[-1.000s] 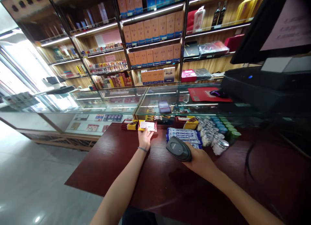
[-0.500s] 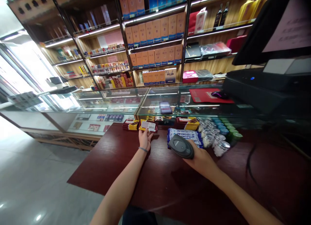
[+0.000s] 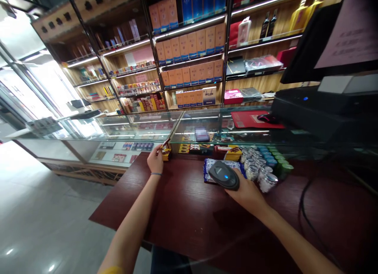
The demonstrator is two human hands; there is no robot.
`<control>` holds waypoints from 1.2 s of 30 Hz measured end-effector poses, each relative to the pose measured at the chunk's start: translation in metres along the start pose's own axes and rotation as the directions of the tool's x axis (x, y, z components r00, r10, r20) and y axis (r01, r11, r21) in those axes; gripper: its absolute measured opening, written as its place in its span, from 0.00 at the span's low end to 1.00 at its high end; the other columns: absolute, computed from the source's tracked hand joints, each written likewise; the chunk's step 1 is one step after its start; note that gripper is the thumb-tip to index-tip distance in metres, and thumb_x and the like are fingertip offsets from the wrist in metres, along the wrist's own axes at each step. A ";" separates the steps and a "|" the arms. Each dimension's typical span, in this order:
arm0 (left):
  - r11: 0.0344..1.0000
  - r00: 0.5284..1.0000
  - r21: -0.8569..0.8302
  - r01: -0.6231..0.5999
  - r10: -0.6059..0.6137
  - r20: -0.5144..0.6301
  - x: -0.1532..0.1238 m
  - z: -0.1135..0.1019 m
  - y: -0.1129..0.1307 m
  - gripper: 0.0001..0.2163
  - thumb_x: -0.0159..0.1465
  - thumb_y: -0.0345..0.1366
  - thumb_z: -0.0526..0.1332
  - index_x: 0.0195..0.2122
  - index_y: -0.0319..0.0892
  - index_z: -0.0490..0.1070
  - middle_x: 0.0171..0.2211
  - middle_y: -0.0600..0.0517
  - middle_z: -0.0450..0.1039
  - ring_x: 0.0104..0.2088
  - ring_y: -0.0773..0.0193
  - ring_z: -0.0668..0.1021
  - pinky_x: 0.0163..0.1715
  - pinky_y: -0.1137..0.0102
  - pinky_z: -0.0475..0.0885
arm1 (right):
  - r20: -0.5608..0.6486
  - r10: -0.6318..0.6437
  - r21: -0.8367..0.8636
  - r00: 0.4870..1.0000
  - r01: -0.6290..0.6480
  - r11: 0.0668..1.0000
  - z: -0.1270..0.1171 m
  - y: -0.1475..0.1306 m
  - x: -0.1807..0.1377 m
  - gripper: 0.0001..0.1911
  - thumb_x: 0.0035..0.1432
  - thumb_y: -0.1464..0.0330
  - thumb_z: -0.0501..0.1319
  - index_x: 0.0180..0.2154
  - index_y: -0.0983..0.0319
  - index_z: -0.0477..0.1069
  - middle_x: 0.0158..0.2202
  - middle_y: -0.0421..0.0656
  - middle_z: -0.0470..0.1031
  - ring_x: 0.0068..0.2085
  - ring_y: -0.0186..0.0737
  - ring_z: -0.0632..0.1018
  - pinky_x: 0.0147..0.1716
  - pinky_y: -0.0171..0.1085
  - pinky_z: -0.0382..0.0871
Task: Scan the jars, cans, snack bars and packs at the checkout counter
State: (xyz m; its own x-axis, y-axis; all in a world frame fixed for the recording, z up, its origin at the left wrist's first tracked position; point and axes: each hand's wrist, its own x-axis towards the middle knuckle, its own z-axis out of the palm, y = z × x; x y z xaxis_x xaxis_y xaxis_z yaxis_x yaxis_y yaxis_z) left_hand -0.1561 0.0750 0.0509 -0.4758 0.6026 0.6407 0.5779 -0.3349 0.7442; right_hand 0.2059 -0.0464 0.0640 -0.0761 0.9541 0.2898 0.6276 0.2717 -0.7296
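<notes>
My right hand (image 3: 246,191) grips a dark handheld barcode scanner (image 3: 224,174) with a blue light on top, held just over a stack of blue-and-white candy packs (image 3: 209,167). My left hand (image 3: 156,159) is closed on a flat red-and-yellow chocolate bar (image 3: 165,143), tilted on edge over a small stack of similar bars (image 3: 166,153) at the far left of the dark red wooden counter (image 3: 189,211). More bars (image 3: 232,151) lie stacked under the glass case.
Several small silver-lidded jars (image 3: 260,173) and green-lidded tins (image 3: 280,161) stand right of the scanner. A black cable (image 3: 307,215) runs across the counter. A glass display case (image 3: 183,126) lies behind, a register and monitor (image 3: 325,69) at right, stocked shelves beyond.
My left hand moved the chocolate bar left, from the counter's middle to the stack at the left end. The scanner shifted slightly forward and its blue light now shows.
</notes>
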 end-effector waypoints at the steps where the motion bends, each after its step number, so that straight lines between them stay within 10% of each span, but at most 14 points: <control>1: 0.997 0.997 0.058 -0.059 0.056 0.054 0.003 -0.005 -0.005 0.10 0.64 0.36 0.60 0.44 0.49 0.79 0.42 0.51 0.81 0.42 0.57 0.80 0.48 0.64 0.73 | 0.015 0.001 -0.005 1.000 -0.001 1.000 0.000 0.001 0.001 0.21 0.51 0.64 0.63 0.49 0.52 0.67 0.33 0.39 0.81 0.38 0.50 0.83 0.33 0.38 0.70; 6: 0.912 0.895 0.234 -0.336 0.233 0.380 0.009 -0.019 -0.033 0.12 0.63 0.30 0.59 0.43 0.50 0.79 0.47 0.48 0.79 0.52 0.54 0.77 0.57 0.59 0.68 | 0.067 0.015 -0.052 0.998 -0.011 0.999 -0.001 0.004 0.003 0.20 0.51 0.62 0.63 0.47 0.52 0.67 0.33 0.39 0.82 0.39 0.52 0.83 0.31 0.37 0.70; 16: 0.827 0.761 0.288 -0.483 0.234 0.606 0.021 -0.025 -0.063 0.14 0.65 0.32 0.57 0.48 0.52 0.77 0.48 0.48 0.78 0.53 0.58 0.77 0.57 0.64 0.69 | -0.031 -0.072 -0.030 0.997 0.071 0.997 0.003 0.014 0.001 0.17 0.53 0.62 0.62 0.46 0.54 0.66 0.34 0.42 0.82 0.38 0.51 0.84 0.30 0.37 0.70; 36: 0.825 0.788 0.322 -0.464 0.219 0.575 0.029 -0.009 -0.065 0.14 0.60 0.38 0.65 0.48 0.47 0.75 0.51 0.43 0.75 0.53 0.48 0.75 0.58 0.55 0.67 | -0.025 0.020 0.046 0.999 -0.018 0.999 -0.007 0.017 0.006 0.25 0.50 0.63 0.63 0.52 0.56 0.66 0.36 0.42 0.82 0.40 0.50 0.82 0.39 0.41 0.73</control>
State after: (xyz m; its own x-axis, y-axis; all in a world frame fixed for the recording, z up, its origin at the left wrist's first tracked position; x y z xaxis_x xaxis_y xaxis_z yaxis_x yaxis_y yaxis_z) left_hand -0.2135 0.1080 0.0228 0.1325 0.8185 0.5591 0.9114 -0.3224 0.2559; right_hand 0.2212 -0.0368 0.0581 -0.0444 0.9557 0.2909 0.5930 0.2596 -0.7622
